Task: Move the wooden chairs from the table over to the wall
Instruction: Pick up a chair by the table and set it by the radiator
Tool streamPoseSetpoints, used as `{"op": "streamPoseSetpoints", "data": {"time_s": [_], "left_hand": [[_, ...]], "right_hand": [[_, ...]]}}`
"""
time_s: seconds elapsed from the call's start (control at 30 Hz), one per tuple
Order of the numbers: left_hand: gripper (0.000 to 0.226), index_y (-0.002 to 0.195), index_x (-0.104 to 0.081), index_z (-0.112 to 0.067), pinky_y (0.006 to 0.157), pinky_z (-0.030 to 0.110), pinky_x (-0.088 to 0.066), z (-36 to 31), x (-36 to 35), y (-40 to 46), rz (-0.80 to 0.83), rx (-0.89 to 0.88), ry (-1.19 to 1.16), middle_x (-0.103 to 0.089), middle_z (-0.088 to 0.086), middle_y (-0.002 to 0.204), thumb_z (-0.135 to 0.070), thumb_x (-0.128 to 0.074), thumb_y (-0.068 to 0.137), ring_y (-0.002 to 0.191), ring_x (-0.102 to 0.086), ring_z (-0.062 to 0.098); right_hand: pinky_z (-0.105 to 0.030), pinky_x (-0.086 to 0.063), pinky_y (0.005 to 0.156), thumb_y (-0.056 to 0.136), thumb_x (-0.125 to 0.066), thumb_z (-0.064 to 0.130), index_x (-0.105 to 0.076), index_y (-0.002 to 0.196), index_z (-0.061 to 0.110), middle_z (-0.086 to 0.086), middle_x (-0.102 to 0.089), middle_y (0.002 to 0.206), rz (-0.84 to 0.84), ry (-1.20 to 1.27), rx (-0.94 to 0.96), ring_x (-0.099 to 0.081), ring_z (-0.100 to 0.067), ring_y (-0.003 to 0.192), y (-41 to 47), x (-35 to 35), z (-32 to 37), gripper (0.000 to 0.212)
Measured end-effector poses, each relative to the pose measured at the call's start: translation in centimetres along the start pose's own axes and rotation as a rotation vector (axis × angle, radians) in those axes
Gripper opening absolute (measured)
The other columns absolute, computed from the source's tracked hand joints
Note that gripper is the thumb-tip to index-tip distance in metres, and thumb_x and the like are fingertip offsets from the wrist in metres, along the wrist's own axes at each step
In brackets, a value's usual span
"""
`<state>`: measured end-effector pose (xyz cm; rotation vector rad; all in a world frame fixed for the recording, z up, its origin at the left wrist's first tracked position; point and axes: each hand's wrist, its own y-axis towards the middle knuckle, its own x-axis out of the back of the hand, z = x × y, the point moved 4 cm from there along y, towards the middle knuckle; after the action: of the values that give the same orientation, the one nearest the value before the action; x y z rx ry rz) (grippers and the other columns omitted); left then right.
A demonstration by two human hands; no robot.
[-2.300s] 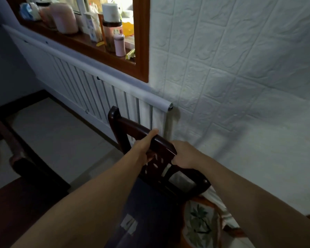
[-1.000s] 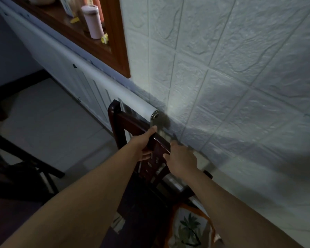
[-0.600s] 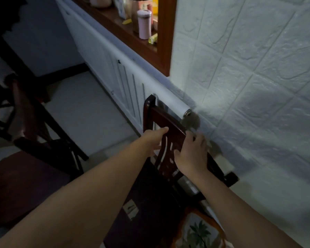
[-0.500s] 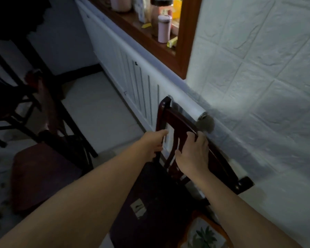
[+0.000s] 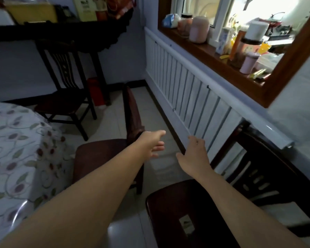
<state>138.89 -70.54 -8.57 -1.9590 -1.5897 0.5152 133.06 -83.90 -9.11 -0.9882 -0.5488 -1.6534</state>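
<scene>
Both your hands are open and empty; the next chair stands by the table at ten o'clock, its backrest running away from you, just beside your left hand, the right hand farther off

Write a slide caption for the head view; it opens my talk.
Both hands open, reaching toward the next chair beside the table.
</scene>
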Motion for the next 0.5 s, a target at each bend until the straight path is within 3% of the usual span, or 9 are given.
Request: {"op": "streamPoseSetpoints", "data": {"time_s": [0.17, 0.5], "left_hand": [[0.041, 0.125, -0.053, -0.008, 0.085, 0.037, -0.04, 0.2, 9.2, 1.5, -0.013, 0.012, -0.024, -0.059, 0.01, 0.108, -0.032, -0.052, 0.092, 0.091, -0.059, 0.02], [0.046, 0.131, -0.049, -0.012, 0.085, 0.038, -0.041, -0.9, 16.5, 7.3, -0.03, 0.041, -0.035, -0.06, 0.01, 0.116, -0.035, -0.052, 0.092, 0.096, -0.059, 0.02]], "right_hand": [[-0.028, -0.035, 0.083, 0.085, -0.061, 0.02, -0.029, 0.138, 0.006, -0.017, -0.029, 0.139, 0.0, 0.025, 0.001, -0.042, -0.03, 0.119, 0.8, -3.9, 7.0, 0.063], [-0.033, -0.04, 0.084, 0.087, -0.059, 0.024, -0.024, 0.142, 0.014, -0.011, -0.024, 0.145, 0.077, -0.001, -0.044, -0.039, -0.03, 0.126, 5.6, -7.8, 13.0, 0.065]]}}
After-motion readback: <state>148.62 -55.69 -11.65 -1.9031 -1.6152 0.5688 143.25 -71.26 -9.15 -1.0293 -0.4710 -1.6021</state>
